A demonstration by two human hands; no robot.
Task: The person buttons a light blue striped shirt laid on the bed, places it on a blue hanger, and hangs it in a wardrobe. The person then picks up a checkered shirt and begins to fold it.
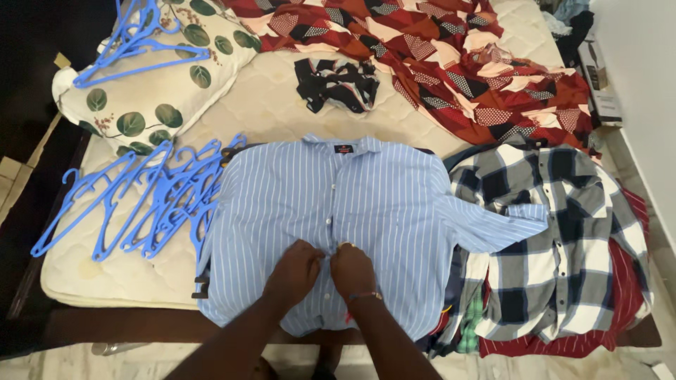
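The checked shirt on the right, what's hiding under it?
Under the checked shirt a red garment and a bit of green checked cloth peek out. The rest of that pile is covered.

Matt cloth shirt (pixel 366 197), seemingly plastic hangers (pixel 141 204)

the fingertips of the left hand (pixel 296 271) and right hand (pixel 351 270) curl into the striped shirt (pixel 338 211), so what they pinch cannot be told. both forearms run off the bottom edge. the shirt's left sleeve is out of sight. the plaid shirt (pixel 556 239) covers most of the clothes pile (pixel 630 281) at lower right. the patterned cloth (pixel 451 49) is cut by the top edge. the dark garment (pixel 336 83) is too tangled to identify.
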